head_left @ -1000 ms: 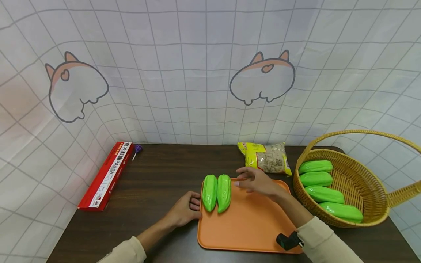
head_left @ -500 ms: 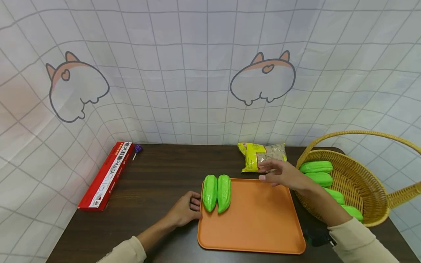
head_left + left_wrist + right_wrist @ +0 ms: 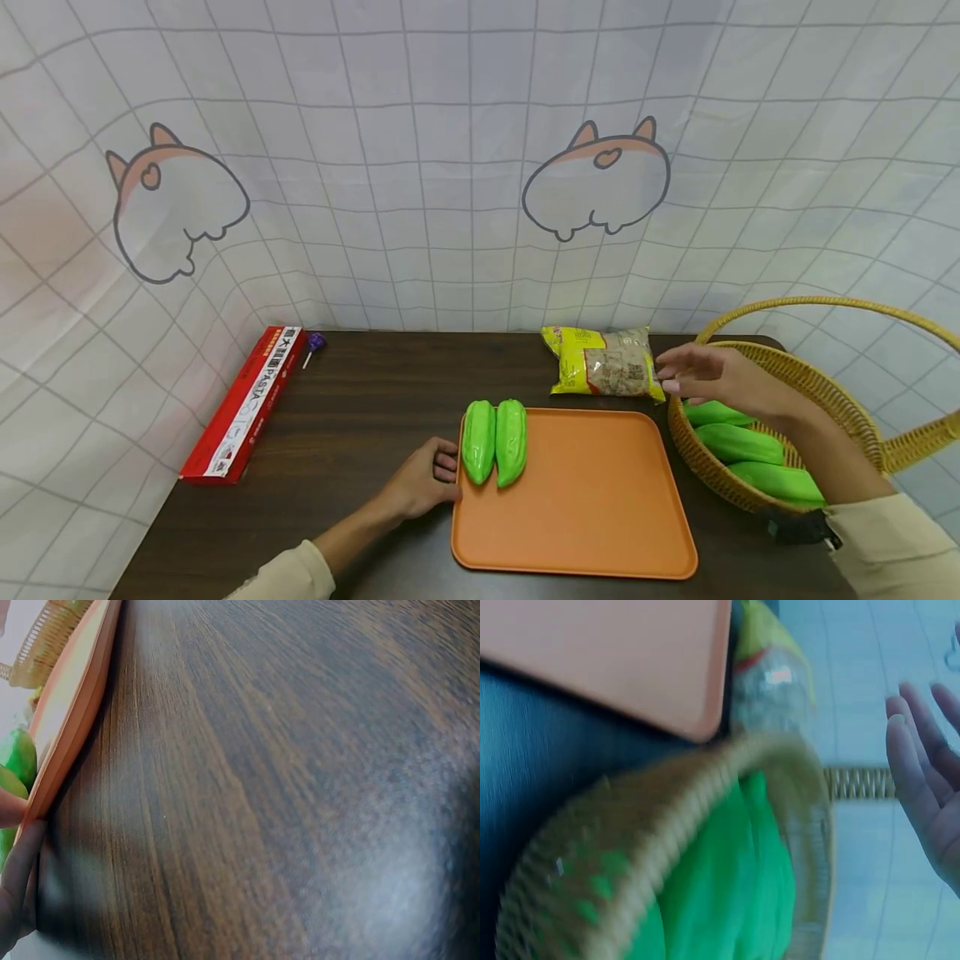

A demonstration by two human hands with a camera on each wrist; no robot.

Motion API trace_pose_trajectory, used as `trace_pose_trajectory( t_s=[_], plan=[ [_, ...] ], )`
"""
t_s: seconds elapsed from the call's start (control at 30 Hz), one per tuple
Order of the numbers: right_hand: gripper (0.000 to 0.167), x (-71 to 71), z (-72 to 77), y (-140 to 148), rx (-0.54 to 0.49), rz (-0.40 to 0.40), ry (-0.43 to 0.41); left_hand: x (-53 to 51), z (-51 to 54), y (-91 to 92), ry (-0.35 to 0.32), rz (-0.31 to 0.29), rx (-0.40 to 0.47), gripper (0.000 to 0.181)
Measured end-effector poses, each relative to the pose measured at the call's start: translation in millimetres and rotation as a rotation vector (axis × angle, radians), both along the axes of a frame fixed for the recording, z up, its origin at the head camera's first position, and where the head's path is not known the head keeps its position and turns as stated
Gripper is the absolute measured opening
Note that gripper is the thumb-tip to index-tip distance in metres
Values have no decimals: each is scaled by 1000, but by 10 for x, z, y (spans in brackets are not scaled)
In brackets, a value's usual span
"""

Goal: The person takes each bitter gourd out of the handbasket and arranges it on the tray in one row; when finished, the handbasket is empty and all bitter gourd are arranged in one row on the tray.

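My left hand (image 3: 420, 479) holds the left edge of an orange tray (image 3: 585, 508); in the left wrist view, thumb and finger pinch its rim (image 3: 71, 742). Two shiny green vegetables (image 3: 495, 442), shaped like bitter melons, lie side by side at the tray's left. Over the left side of a wicker basket (image 3: 840, 408) hovers my right hand (image 3: 738, 383), its fingers relaxed and nothing between them. Inside the basket lie several similar green vegetables (image 3: 776, 482), partly hidden by the hand and forearm. The right wrist view is blurred and shows the hand (image 3: 934, 787) apart from them.
A yellow bag (image 3: 603, 362) with a clear window lies behind the tray, close to the basket. At the left are a red pasta box (image 3: 243, 404) and a purple lollipop (image 3: 316, 342). The basket's tall handle (image 3: 832, 302) arches over it. A gridded cloth hangs behind the table.
My right hand has moved right, from above the tray near the two green vegetables, past the yellow bag, to over the basket. The left hand stays at the tray's edge.
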State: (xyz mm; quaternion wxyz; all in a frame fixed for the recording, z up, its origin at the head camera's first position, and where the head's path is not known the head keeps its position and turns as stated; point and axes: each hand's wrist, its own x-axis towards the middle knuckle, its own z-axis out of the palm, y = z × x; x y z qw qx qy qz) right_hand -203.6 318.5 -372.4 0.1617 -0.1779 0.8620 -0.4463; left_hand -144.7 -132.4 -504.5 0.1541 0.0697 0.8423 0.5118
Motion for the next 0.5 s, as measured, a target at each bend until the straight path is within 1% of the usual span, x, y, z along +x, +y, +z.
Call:
trace_pose_trajectory(
  t_s=[0.1,0.23,0.33,0.5],
  plan=[
    [38,-21,9,172,-2,4,26,1,10,8,-9,5,-2,63],
    [38,-42,0,372,-14,14,40,2,14,15,-7,4,-2,63],
    [39,-64,-4,486,19,8,47,2,12,10,1,1,0,63],
    [41,-132,-19,628,119,-17,44,-4,10,5,-7,4,1,63]
  ],
)
